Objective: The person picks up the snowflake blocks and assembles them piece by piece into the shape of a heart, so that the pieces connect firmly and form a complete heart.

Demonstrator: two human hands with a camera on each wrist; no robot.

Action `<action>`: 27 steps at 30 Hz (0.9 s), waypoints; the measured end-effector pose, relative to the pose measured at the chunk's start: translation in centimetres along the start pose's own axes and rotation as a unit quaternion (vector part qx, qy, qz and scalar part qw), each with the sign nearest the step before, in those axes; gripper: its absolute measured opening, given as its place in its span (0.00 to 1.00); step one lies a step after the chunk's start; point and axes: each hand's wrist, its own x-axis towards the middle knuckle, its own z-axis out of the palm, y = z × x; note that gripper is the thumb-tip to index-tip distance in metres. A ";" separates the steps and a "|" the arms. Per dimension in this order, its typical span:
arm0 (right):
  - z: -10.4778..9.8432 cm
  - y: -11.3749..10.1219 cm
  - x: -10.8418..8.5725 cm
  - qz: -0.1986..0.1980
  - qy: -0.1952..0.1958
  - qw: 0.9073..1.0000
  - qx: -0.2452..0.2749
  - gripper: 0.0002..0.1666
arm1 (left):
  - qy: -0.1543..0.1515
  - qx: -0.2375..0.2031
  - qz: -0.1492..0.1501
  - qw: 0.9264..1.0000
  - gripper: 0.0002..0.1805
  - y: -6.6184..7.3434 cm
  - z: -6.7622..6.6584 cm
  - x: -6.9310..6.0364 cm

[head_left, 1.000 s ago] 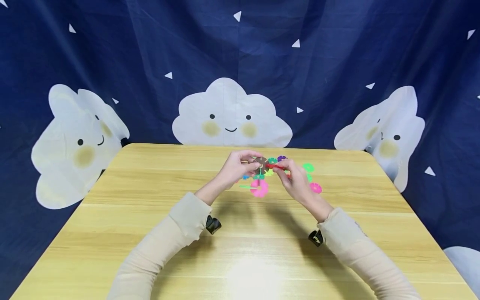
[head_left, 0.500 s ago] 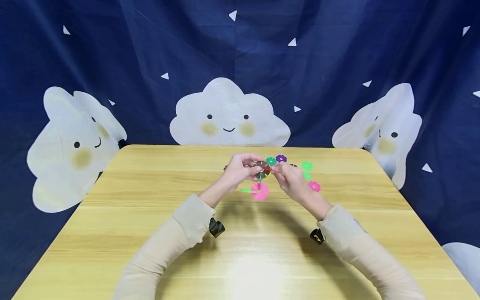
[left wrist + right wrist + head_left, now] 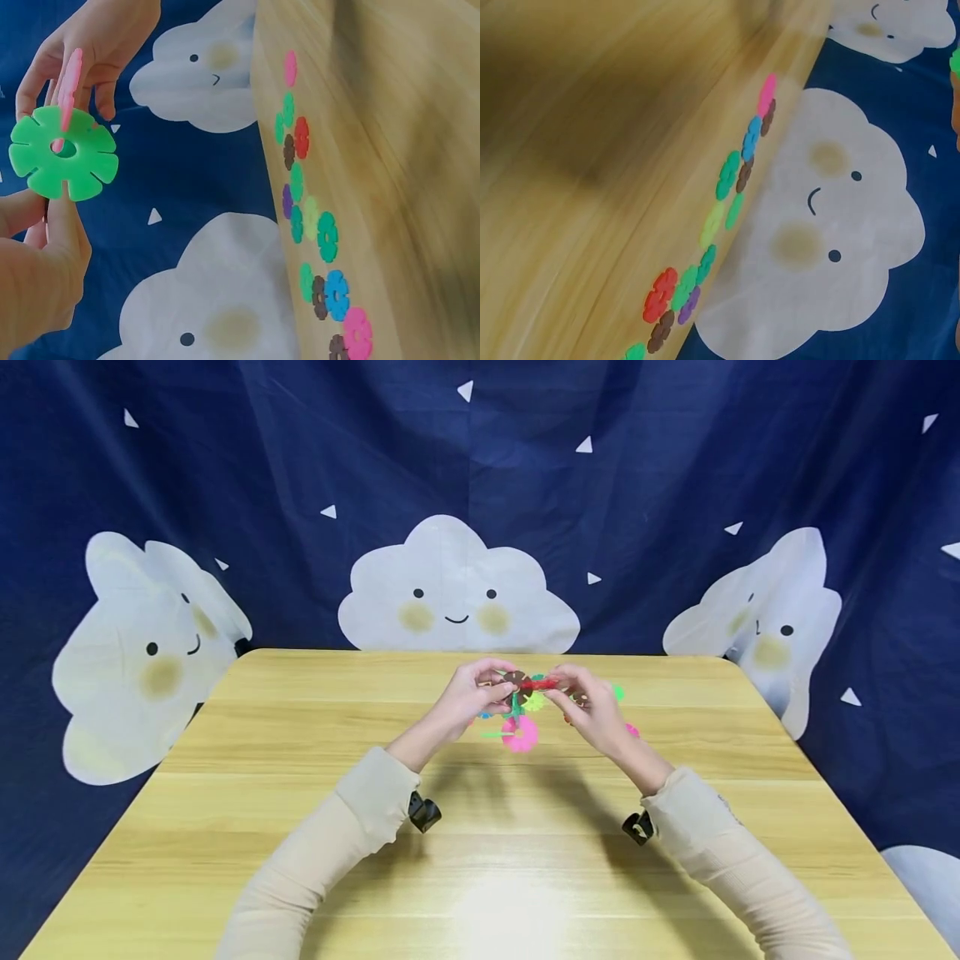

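In the head view, my left hand [image 3: 465, 700] holds a brown notched disc [image 3: 514, 680] above the table. My right hand [image 3: 598, 710] pinches a red notched disc [image 3: 542, 684] against the brown one's right side; whether their slots engage I cannot tell. Below the brown disc hang an edge-on green disc [image 3: 516, 703] and a pink disc [image 3: 519, 735]. The left wrist view has the green disc [image 3: 45, 161] facing the camera, the pink disc [image 3: 71, 79] standing across its slot; fingers hide the brown and red ones. At the right wrist view's edge, only a sliver of green disc [image 3: 955, 63] shows.
Loose notched discs lie along the far part of the wooden table [image 3: 360, 843], among them blue [image 3: 337, 295], red [image 3: 301, 137], yellow [image 3: 311, 217] and purple [image 3: 287, 201]. Behind the table hangs a navy curtain [image 3: 285, 460] with smiling clouds.
Both hands have risen slightly with the joined discs over the last half second. More of the red disc now shows between the right fingers and the brown disc.
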 end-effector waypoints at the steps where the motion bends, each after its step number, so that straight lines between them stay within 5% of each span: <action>1: 0.0 -0.1 0.0 0.008 0.002 1.000 0.008 0.18 | -0.003 -0.005 -0.001 1.000 0.15 -0.1 -0.1 0.0; 14: 0.2 -0.2 0.3 -0.021 0.002 1.000 0.004 0.13 | -0.043 0.043 0.018 0.998 0.19 -0.6 -0.7 0.1; 19: 0.4 -0.2 0.3 -0.044 -0.013 0.999 -0.002 0.01 | -0.077 0.082 0.019 0.994 0.21 -0.6 -0.6 0.4; 23: 0.6 -0.2 0.4 -0.055 -0.023 0.998 -0.003 0.02 | -0.094 0.093 0.009 0.991 0.20 -0.5 -0.3 0.4; 27: 0.8 -0.3 0.4 -0.051 -0.030 0.998 -0.002 0.13 | -0.101 0.089 -0.001 0.991 0.20 -0.6 -0.2 0.4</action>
